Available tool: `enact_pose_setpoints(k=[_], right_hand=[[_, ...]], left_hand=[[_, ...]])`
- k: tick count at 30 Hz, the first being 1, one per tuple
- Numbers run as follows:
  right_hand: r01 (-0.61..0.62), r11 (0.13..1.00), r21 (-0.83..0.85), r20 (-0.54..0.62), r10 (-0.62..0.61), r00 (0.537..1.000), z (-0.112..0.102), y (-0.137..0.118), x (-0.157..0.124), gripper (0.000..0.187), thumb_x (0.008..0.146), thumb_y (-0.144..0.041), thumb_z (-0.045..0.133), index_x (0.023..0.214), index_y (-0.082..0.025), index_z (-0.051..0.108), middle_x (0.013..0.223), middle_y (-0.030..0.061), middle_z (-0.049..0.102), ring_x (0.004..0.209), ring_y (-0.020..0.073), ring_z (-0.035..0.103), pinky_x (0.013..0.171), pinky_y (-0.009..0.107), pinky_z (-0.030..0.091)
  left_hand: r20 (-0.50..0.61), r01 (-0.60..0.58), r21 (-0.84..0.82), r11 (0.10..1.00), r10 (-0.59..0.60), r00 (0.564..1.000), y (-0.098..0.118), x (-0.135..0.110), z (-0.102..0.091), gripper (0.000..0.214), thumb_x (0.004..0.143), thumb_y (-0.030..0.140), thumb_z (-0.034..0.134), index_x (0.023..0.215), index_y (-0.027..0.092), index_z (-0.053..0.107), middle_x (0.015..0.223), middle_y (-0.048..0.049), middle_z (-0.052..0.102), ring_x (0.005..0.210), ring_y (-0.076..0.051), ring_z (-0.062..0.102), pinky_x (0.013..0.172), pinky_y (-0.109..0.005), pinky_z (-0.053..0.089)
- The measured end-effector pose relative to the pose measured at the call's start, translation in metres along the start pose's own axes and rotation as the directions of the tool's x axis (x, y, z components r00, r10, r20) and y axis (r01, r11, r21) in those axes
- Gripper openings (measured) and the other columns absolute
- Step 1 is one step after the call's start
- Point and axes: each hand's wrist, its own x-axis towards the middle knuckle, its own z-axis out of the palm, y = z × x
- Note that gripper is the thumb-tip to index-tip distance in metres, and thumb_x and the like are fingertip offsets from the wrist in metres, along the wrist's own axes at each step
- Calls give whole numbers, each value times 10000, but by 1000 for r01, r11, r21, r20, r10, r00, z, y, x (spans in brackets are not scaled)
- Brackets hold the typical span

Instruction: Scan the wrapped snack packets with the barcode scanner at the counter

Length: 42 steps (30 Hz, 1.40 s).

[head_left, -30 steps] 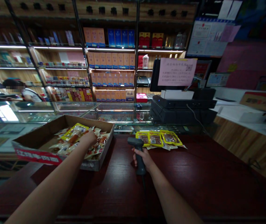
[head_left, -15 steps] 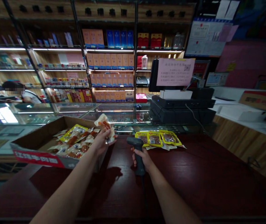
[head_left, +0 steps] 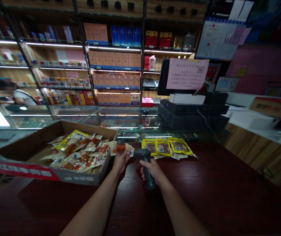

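Note:
My left hand [head_left: 120, 161] is closed on a small clear snack packet [head_left: 122, 148] with orange-red filling, held just right of the cardboard box [head_left: 32, 149] and close in front of the scanner's head. My right hand [head_left: 152, 170] grips the handle of a dark barcode scanner [head_left: 144, 164], upright on the dark red counter [head_left: 204, 186]. The box holds several similar packets, one of them yellow. Three yellow snack packets [head_left: 166, 146] lie in a row on the counter just beyond the scanner.
A black cash register with monitor and pink notice [head_left: 192, 108] stands at the back right. A glass display counter [head_left: 56, 116] runs behind the box, with lit shelves of boxed goods beyond. Another person [head_left: 5, 93] is at the far left. A cable runs from the scanner toward me.
My left hand reached into the box, lifted one packet out and brought it right and down to the scanner. The right hand stayed put with the scanner.

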Motion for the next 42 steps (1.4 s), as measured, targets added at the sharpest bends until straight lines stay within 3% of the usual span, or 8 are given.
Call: enact_pose_setpoints(k=[3,12,20,29,34,38,42], right_hand=[[-15,999,-32,5,15,1000,-1,-4,-3,334,671,-438,661,807,-165,525,447,-20,591,334,120,523,343,206,407],[-121,989,-83,-28,119,992,-6,-15,-8,297,684,-417,654,781,-167,528,420,-13,585,312,129,517,316,206,400],[-126,987,-96,-42,123,992,-6,-14,-7,256,691,-397,619,729,-155,543,409,-9,575,301,127,497,309,217,398],[-82,996,-34,-8,82,997,-9,-10,-2,315,681,-432,649,793,-159,538,431,-12,593,323,124,523,339,202,399],[-80,997,13,-73,81,994,-6,-9,1,275,692,-401,640,755,-149,551,396,-6,572,299,122,502,328,207,403],[-88,995,54,-106,93,990,-11,-21,-1,236,729,-375,608,745,-146,555,402,-7,567,313,128,510,321,216,415],[9,996,88,-146,4,989,-34,-45,-8,257,733,-391,630,775,-146,566,434,-16,582,334,120,526,338,217,438]], left_hand=[[36,-1,43,999,-1,999,-2,0,0,345,570,228,772,812,177,532,765,-19,663,687,-150,646,749,-344,521],[6,-7,57,998,7,1000,-1,-3,2,288,558,193,743,696,177,491,615,26,587,588,-116,601,697,-314,527],[107,-18,35,999,14,994,-3,-4,9,175,537,158,689,661,152,565,657,-51,634,738,-204,645,733,-347,527],[14,20,89,996,-21,1000,-4,-1,-1,328,537,231,762,767,180,533,681,7,624,605,-126,609,656,-295,513],[10,12,113,993,-13,1000,-5,1,-3,402,487,270,802,792,157,565,714,-2,639,596,-115,601,616,-260,487],[21,37,188,982,-41,999,-6,1,2,326,482,264,790,726,129,621,662,-28,651,559,-122,596,580,-251,476],[29,101,353,930,-119,992,-12,8,18,220,515,258,749,652,122,643,501,-14,596,414,-105,511,440,-214,384]])
